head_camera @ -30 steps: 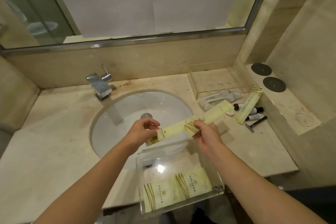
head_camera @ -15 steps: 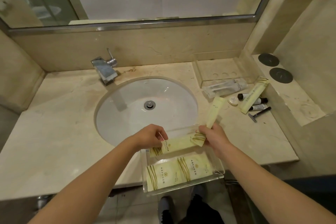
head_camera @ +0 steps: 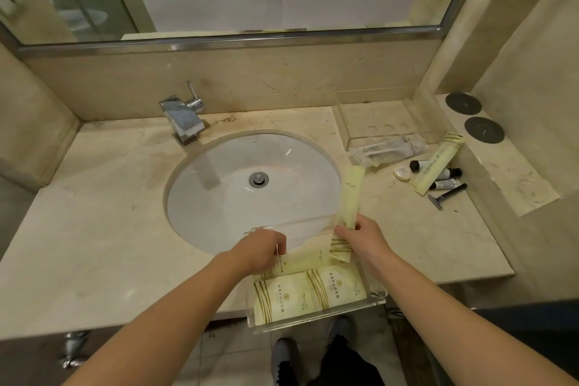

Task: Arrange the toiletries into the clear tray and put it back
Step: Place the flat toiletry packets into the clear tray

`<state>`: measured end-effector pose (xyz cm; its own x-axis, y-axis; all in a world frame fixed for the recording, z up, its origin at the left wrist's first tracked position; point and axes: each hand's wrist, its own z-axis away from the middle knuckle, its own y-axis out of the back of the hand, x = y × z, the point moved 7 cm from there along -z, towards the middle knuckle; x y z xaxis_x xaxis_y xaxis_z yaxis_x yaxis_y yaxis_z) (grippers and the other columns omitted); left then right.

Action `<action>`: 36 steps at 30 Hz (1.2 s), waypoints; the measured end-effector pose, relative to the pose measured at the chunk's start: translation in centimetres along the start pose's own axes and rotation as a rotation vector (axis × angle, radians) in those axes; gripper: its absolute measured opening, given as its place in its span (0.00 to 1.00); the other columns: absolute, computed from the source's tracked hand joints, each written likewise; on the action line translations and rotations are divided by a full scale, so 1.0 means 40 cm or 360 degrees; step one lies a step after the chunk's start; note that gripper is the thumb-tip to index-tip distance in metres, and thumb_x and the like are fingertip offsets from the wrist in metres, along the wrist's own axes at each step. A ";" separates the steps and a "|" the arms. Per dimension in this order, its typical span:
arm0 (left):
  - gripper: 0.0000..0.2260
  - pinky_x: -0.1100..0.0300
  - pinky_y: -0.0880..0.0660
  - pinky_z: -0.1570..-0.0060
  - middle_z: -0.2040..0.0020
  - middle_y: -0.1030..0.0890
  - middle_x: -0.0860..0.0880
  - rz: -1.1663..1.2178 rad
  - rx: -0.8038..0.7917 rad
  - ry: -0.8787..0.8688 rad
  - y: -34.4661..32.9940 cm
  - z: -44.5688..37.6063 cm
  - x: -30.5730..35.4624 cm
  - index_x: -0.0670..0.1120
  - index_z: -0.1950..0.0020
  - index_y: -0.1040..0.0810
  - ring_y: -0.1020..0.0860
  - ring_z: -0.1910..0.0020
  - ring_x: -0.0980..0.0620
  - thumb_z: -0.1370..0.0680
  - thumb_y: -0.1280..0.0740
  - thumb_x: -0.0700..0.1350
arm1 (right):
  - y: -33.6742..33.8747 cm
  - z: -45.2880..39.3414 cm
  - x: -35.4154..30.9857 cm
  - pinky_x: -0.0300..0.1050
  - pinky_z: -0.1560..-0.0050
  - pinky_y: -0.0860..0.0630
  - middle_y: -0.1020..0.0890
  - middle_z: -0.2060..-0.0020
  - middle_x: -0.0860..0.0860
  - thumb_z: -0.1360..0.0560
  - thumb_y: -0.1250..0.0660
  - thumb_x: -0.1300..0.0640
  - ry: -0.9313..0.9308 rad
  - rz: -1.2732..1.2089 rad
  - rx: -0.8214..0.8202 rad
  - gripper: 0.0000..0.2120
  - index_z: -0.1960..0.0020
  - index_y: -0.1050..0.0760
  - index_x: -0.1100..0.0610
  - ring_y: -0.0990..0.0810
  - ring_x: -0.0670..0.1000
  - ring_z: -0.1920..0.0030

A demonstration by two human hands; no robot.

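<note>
A clear tray (head_camera: 316, 318) sits at the counter's front edge, overhanging it. Two pale yellow packets (head_camera: 310, 291) lie flat along its near side. My left hand (head_camera: 261, 249) presses a long yellow packet (head_camera: 300, 260) down into the tray behind them. My right hand (head_camera: 363, 236) pinches that packet's right end and also holds a second long yellow packet (head_camera: 351, 194), which sticks up and away over the basin rim. More toiletries lie at the right: a plastic-wrapped kit (head_camera: 387, 150), a yellow packet (head_camera: 438, 163), a small white soap (head_camera: 401, 172), dark tubes (head_camera: 445, 178) and a razor (head_camera: 448, 196).
The white basin (head_camera: 219, 197) with its drain fills the counter's middle, a chrome tap (head_camera: 183, 117) behind it. A second clear holder (head_camera: 376, 122) stands at the back right. Two dark round coasters (head_camera: 473, 116) lie on the raised ledge. The mirror spans the wall.
Both hands came down towards me with the long packet, lowering it into the tray behind the flat packets. The second packet in my right hand swung from sideways to pointing away.
</note>
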<state>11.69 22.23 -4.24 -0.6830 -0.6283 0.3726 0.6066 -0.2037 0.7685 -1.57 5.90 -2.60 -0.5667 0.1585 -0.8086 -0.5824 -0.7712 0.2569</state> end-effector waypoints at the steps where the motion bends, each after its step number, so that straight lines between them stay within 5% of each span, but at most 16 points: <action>1: 0.14 0.60 0.28 0.52 0.47 0.20 0.49 -0.0040 -0.0007 -0.0008 -0.002 0.000 0.003 0.50 0.47 0.21 0.26 0.51 0.51 0.27 0.39 0.36 | -0.004 0.004 -0.005 0.51 0.50 0.19 0.17 0.51 0.56 0.25 0.32 0.64 0.0018 -0.0021 -0.0014 0.10 0.45 0.23 0.59 0.18 0.54 0.51; 8: 0.14 0.55 0.25 0.45 0.43 0.21 0.48 -0.0089 0.0078 -0.0041 0.032 0.007 0.023 0.48 0.39 0.23 0.24 0.45 0.49 0.24 0.36 0.41 | -0.038 0.010 -0.012 0.54 0.48 0.20 0.19 0.50 0.56 0.27 0.31 0.66 -0.0015 -0.0220 -0.0077 0.15 0.43 0.27 0.56 0.18 0.56 0.49; 13: 0.11 0.53 0.23 0.47 0.48 0.17 0.46 0.1248 -0.0060 0.0093 0.069 0.019 0.066 0.43 0.40 0.24 0.20 0.53 0.50 0.21 0.37 0.44 | -0.081 0.014 -0.030 0.54 0.49 0.19 0.17 0.52 0.59 0.27 0.30 0.67 -0.0048 -0.0504 -0.0146 0.10 0.48 0.25 0.59 0.17 0.58 0.50; 19: 0.08 0.55 0.21 0.50 0.59 0.19 0.45 0.1497 -0.0049 -0.0011 0.089 0.025 0.079 0.43 0.46 0.23 0.20 0.61 0.51 0.24 0.32 0.37 | -0.127 0.026 -0.060 0.49 0.54 0.21 0.19 0.57 0.55 0.25 0.32 0.65 -0.0009 -0.0652 -0.0247 0.07 0.47 0.25 0.62 0.18 0.54 0.56; 24: 0.07 0.59 0.23 0.60 0.61 0.20 0.47 0.1230 0.0095 0.0026 0.115 0.020 0.036 0.46 0.52 0.21 0.22 0.65 0.53 0.24 0.34 0.35 | -0.094 0.005 -0.043 0.43 0.66 0.28 0.20 0.59 0.54 0.24 0.32 0.56 -0.0070 -0.0639 -0.0064 0.07 0.49 0.25 0.58 0.22 0.51 0.61; 29: 0.09 0.60 0.25 0.59 0.57 0.19 0.49 0.0666 0.0160 0.0114 0.122 0.011 -0.030 0.50 0.52 0.20 0.23 0.61 0.53 0.25 0.36 0.37 | -0.021 -0.021 0.000 0.41 0.73 0.33 0.24 0.64 0.54 0.26 0.33 0.63 -0.0160 -0.0566 0.0248 0.08 0.49 0.29 0.56 0.29 0.49 0.72; 36: 0.06 0.53 0.22 0.51 0.54 0.18 0.52 0.0097 0.0293 0.0201 0.098 0.010 -0.069 0.49 0.54 0.20 0.20 0.52 0.49 0.26 0.34 0.40 | -0.014 -0.028 0.061 0.50 0.60 0.21 0.18 0.66 0.55 0.29 0.36 0.68 -0.0252 0.0137 0.0289 0.07 0.56 0.26 0.57 0.22 0.51 0.72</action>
<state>15.82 23.46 -2.05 -0.5840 -0.7266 0.3619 0.5527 -0.0293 0.8329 -1.99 6.01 -5.31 -0.6947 0.2028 -0.6901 -0.6151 -0.6650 0.4237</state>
